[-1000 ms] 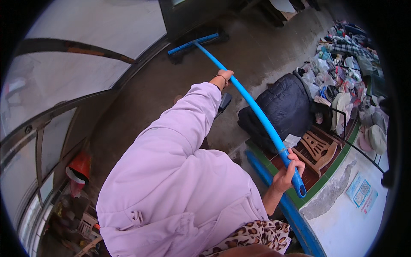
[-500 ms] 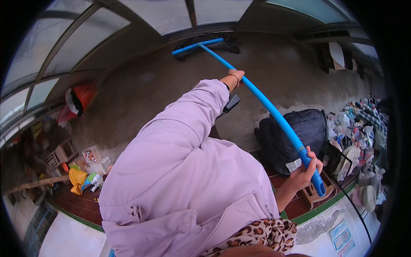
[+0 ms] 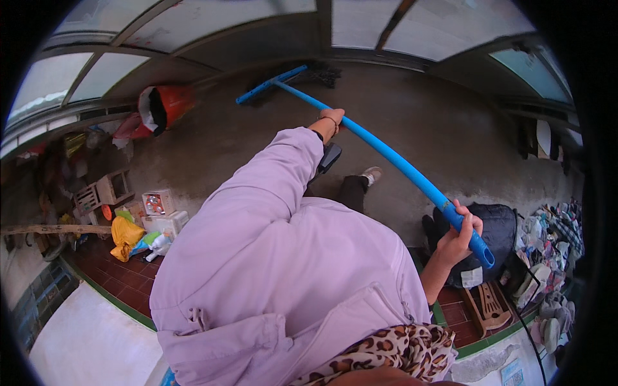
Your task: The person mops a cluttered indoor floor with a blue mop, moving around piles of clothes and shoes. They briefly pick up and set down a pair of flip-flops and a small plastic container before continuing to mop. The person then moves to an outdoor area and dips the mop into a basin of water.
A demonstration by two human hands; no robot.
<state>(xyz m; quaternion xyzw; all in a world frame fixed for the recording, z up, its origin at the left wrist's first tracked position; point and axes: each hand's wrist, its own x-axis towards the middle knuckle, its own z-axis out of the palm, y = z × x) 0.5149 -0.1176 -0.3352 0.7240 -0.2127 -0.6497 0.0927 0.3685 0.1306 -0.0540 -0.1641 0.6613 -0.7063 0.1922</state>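
Note:
A long blue-handled broom point(image 3: 393, 157) slants across the head view, its blue crossbar point(image 3: 257, 90) over dark bristles point(image 3: 312, 76) on the brown floor by the far wall. Partway along the handle, my left hand point(image 3: 332, 118) is wrapped round it, a bracelet at the wrist. Lower right, my right hand point(image 3: 458, 237) grips the handle close to its hollow end. A dark device point(image 3: 328, 158) shows beside my left wrist. My lilac sleeve and jacket cover much of the lower middle.
My shoe point(image 3: 372, 174) stands below the handle. At the right are a black padded bundle point(image 3: 496, 225), a wooden stool point(image 3: 489, 309) and piled clothes and bags point(image 3: 547, 238). Leftward stand a red sack point(image 3: 170, 106), a yellow bag point(image 3: 125, 237) and a small wooden chair point(image 3: 103, 192).
The broom head has swung left and slightly nearer, with my left hand moving left too. My right hand has risen a little. A shoe has come into sight, and the whole view has shifted.

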